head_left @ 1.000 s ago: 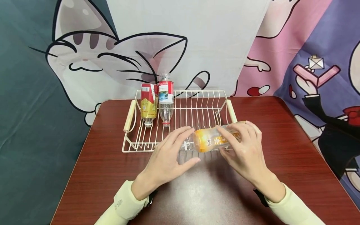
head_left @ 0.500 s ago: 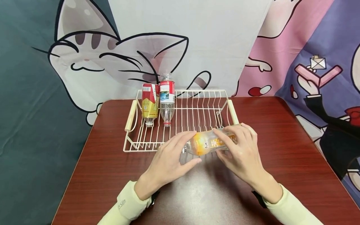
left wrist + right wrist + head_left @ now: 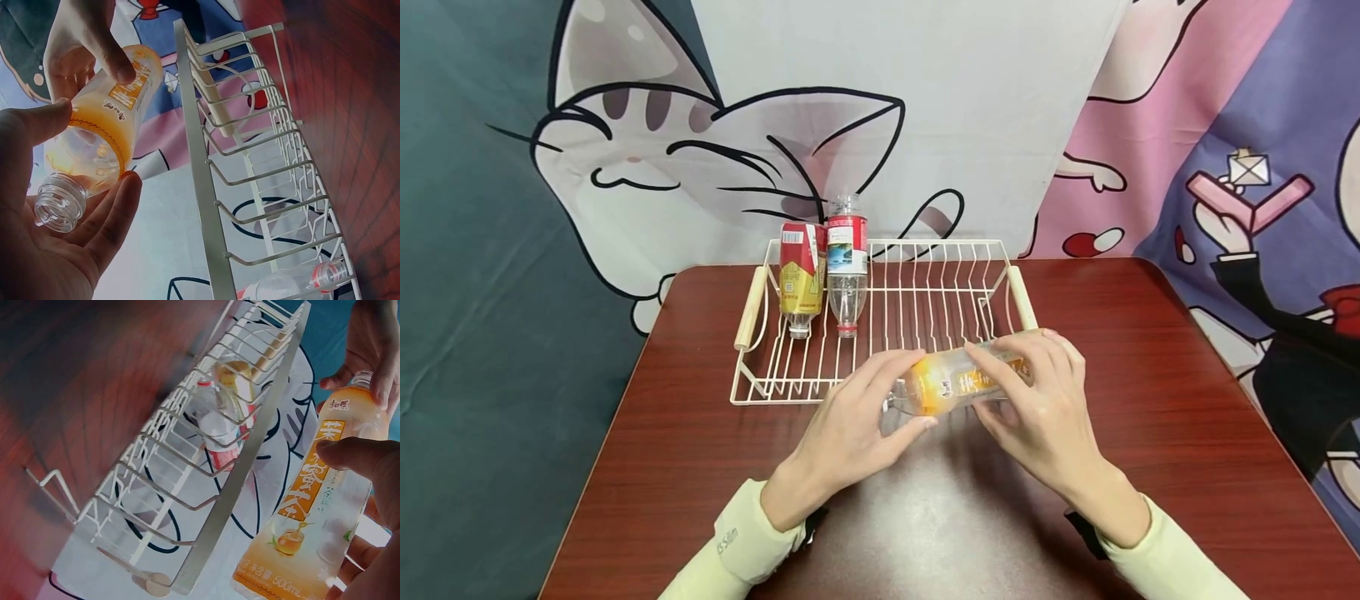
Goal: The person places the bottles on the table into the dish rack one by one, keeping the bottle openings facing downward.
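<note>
A clear plastic drink bottle (image 3: pixel 955 383) with an orange and white label lies nearly level above the front of a white wire rack (image 3: pixel 917 287). My right hand (image 3: pixel 1045 408) holds its body, thumb on one side and fingers round the other. My left hand (image 3: pixel 850 425) is at the neck end, thumb and fingers touching opposite sides of the shoulder. The left wrist view shows a bare threaded bottle neck (image 3: pixel 60 201) above that palm, with no cap on it. In the right wrist view the bottle's label (image 3: pixel 306 487) faces the camera.
In the rack's left part, a red-and-yellow labelled bottle (image 3: pixel 801 279) and a clear bottle with a red and white label (image 3: pixel 847 267) stand neck down. Wooden handles (image 3: pixel 751 308) flank the rack. A brown table (image 3: pixel 685 467) carries it; a cartoon cloth (image 3: pixel 970 100) hangs behind.
The bottle has shifted slightly left and down, with the right hand moving along it. The left hand has moved slightly right, its fingers now closer round the shoulder.
</note>
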Tool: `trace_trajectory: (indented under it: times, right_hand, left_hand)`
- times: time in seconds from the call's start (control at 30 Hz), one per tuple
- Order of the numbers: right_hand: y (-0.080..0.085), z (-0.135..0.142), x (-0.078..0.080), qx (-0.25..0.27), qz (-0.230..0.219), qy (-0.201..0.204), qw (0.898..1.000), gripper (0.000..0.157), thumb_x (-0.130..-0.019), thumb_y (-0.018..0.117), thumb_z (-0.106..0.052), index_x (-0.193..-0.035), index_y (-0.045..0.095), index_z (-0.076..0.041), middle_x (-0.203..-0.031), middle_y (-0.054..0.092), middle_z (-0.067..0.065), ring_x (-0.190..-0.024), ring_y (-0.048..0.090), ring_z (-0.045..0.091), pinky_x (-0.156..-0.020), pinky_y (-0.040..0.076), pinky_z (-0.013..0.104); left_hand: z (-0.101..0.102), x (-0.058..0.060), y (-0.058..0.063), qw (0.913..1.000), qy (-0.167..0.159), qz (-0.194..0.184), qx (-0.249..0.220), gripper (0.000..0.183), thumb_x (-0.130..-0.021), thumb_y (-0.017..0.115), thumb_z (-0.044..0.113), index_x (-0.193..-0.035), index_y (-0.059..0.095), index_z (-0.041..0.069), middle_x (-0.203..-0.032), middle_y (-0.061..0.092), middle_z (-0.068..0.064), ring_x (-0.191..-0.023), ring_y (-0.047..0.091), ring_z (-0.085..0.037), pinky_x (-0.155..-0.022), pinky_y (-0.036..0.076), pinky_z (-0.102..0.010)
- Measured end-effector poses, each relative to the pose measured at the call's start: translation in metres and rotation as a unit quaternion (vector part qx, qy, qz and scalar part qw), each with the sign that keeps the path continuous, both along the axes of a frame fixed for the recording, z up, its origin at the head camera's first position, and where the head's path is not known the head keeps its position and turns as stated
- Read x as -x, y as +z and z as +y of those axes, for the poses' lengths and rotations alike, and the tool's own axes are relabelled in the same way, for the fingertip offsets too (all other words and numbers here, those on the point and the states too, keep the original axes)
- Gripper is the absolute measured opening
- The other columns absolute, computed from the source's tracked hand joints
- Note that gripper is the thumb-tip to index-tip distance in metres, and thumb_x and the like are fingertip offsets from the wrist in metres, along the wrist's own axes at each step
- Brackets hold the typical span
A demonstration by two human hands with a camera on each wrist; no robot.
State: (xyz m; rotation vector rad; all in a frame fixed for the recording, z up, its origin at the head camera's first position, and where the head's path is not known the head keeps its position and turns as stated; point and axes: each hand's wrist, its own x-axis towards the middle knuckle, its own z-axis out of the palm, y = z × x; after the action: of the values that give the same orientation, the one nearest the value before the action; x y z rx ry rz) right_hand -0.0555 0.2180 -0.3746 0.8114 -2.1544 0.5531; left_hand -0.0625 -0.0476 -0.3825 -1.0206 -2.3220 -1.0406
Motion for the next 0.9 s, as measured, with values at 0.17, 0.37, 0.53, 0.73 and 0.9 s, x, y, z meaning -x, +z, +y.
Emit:
trace_trajectory:
  times: [0.17,0.37,0.53,0.73,0.9]
  right_hand:
    - [0.003,-0.001,0.0,0.003,-0.017,0.005,1.0,0.068,-0.076,0.09,-0.011,-0.142,0.075,-0.012,-0.131,0.067,0.023,-0.127,0.057,0.05,-0.112,0.03,0.069]
    - [0.004,-0.002,0.004,0.075,-0.022,0.009,0.997,0.066,-0.095,0.084,-0.049,-0.144,0.071,-0.006,-0.144,0.06,0.03,-0.144,0.047,0.054,-0.12,0.027,0.063]
    - [0.007,0.0,0.007,0.247,-0.092,-0.003,0.965,0.079,-0.098,0.086,-0.044,-0.153,0.057,0.005,-0.153,0.055,0.026,-0.149,0.047,0.034,-0.126,0.033,0.043]
    - [0.015,-0.006,0.003,0.567,-0.315,0.089,0.756,0.05,-0.108,0.061,0.003,-0.155,0.051,-0.01,-0.142,0.057,0.006,-0.123,0.061,0.017,-0.102,0.052,0.022]
    - [0.013,-0.008,0.006,0.65,-0.4,0.182,0.62,0.025,-0.118,0.053,-0.015,-0.142,0.058,-0.011,-0.13,0.071,0.003,-0.113,0.073,0.014,-0.1,0.058,0.03]
  left_hand:
    - [-0.002,0.001,0.001,0.9999,-0.003,0.003,-0.012,0.074,-0.089,0.095,0.026,-0.15,0.061,0.004,-0.141,0.068,-0.013,-0.124,0.071,-0.025,-0.105,0.06,-0.039]
    - [-0.008,0.002,0.002,0.9996,0.015,0.006,-0.022,0.072,-0.087,0.097,0.024,-0.147,0.062,0.004,-0.139,0.069,-0.014,-0.122,0.072,-0.025,-0.104,0.06,-0.04]
    - [-0.011,0.002,0.004,0.9989,0.034,0.003,-0.033,0.072,-0.085,0.098,0.025,-0.145,0.063,0.003,-0.138,0.069,-0.013,-0.116,0.073,-0.024,-0.099,0.062,-0.041]
    - [-0.013,0.0,0.004,0.9976,0.05,-0.002,-0.048,0.074,-0.084,0.098,0.025,-0.146,0.063,0.004,-0.138,0.069,-0.013,-0.112,0.073,-0.023,-0.099,0.062,-0.043]
    - [-0.012,-0.001,0.005,0.9969,0.054,-0.01,-0.057,0.075,-0.084,0.098,0.025,-0.147,0.062,0.004,-0.138,0.068,-0.012,-0.112,0.073,-0.023,-0.097,0.062,-0.043]
